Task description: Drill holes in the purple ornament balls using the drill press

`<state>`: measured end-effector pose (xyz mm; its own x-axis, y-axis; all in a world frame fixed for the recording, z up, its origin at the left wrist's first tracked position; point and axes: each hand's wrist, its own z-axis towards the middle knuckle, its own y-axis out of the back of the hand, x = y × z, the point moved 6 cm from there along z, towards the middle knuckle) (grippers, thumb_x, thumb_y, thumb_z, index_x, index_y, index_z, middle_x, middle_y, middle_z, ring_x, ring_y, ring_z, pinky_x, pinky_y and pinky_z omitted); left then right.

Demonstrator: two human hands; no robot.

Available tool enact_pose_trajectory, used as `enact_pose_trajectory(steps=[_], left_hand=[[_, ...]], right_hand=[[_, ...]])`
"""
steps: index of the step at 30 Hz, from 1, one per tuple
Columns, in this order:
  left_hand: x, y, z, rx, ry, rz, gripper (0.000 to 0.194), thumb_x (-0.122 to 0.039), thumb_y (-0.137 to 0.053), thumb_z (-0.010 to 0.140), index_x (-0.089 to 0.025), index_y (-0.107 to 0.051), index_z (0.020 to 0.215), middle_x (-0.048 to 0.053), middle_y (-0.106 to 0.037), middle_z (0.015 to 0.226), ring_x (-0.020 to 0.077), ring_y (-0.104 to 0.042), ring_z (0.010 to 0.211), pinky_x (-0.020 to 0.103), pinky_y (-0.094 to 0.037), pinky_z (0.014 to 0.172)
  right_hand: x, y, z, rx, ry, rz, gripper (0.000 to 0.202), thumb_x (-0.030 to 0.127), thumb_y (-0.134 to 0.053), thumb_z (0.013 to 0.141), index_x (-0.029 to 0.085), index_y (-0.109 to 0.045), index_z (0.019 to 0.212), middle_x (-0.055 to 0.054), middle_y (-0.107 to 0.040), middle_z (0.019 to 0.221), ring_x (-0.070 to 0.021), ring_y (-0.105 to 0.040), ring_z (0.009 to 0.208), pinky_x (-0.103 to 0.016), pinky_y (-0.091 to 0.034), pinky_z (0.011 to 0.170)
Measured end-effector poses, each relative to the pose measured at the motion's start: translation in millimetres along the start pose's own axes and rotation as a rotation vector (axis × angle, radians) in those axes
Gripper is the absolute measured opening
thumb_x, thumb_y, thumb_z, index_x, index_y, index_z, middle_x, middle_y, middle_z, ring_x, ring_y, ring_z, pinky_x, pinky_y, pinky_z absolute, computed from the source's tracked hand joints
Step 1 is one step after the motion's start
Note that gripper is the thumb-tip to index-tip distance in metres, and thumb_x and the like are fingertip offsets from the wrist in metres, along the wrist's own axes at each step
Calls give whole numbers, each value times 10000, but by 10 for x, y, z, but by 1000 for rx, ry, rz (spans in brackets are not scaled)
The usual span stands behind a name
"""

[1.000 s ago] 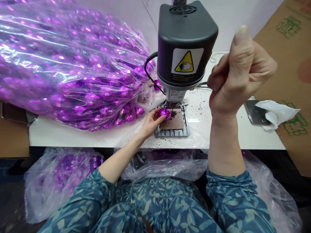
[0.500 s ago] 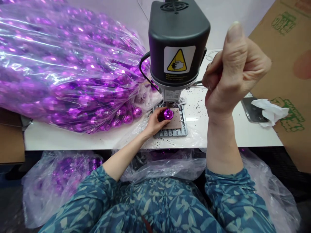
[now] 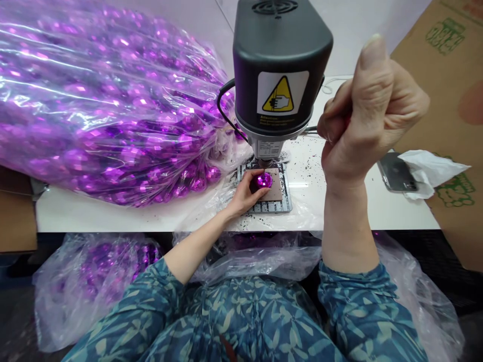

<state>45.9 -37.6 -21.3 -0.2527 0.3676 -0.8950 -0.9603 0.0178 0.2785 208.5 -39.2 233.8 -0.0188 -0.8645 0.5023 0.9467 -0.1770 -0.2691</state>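
Observation:
Thumb and fingers of my left hand (image 3: 246, 195) pinch a shiny purple faceted ball (image 3: 263, 180). The ball sits on a brown square board (image 3: 276, 192) on the slotted metal base (image 3: 287, 203), below the tip of a black drill press (image 3: 281, 55). My right hand (image 3: 368, 110) is raised to the right of the machine with its fingers curled closed and the thumb pointing up. What it wraps round is mostly hidden; a bit of red shows between the fingers.
A big clear bag of purple balls (image 3: 113, 110) fills the left. A phone (image 3: 396, 172) and white tissue (image 3: 433, 168) lie at the right, beside a cardboard box (image 3: 460, 65). Dark chips litter the white table (image 3: 94, 216). Plastic bags hang below its edge.
The ball and my left hand have shifted slightly right on the board. The view has moved a little, and my right hand stays raised and closed.

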Motion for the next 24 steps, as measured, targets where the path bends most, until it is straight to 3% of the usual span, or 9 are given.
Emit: enact_pose_trajectory(steps=[5, 12, 16, 24], left_hand=[[25, -9, 1, -2, 41, 1, 609, -472, -812, 884, -210, -522, 1351, 132, -672, 1331, 270, -684, 1223, 433, -555, 1070], [29, -3, -1, -1, 26, 6, 610, -500, -808, 888, -209, -522, 1342, 127, -680, 1319, 263, -691, 1202, 415, -560, 1043], [26, 3, -2, -11, 10, 22, 594, -470, -817, 888, -213, -531, 1341, 126, -686, 1308, 262, -696, 1195, 410, -564, 1033], [-2, -7, -4, -3, 0, -25, 589, -509, -797, 897, -211, -522, 1324, 128, -679, 1318, 253, -692, 1205, 412, -557, 1058]], right_hand=[[22, 55, -116, -73, 33, 52, 529, 492, -664, 857, 179, -471, 477, 51, -355, 401, -44, -313, 349, -298, -225, 414], [-65, 233, -388, -79, 55, 11, 548, 467, -626, 948, 205, -457, 497, 62, -367, 419, -48, -398, 352, -285, -267, 369], [-141, 302, -458, -104, 155, -10, 564, 438, -575, 985, 210, -415, 495, 65, -315, 425, -31, -377, 354, -245, -296, 352], [-169, 353, -594, -34, 378, 89, 477, 225, -506, 1005, 160, -502, 532, 70, -376, 433, 0, -414, 372, -175, -339, 400]])
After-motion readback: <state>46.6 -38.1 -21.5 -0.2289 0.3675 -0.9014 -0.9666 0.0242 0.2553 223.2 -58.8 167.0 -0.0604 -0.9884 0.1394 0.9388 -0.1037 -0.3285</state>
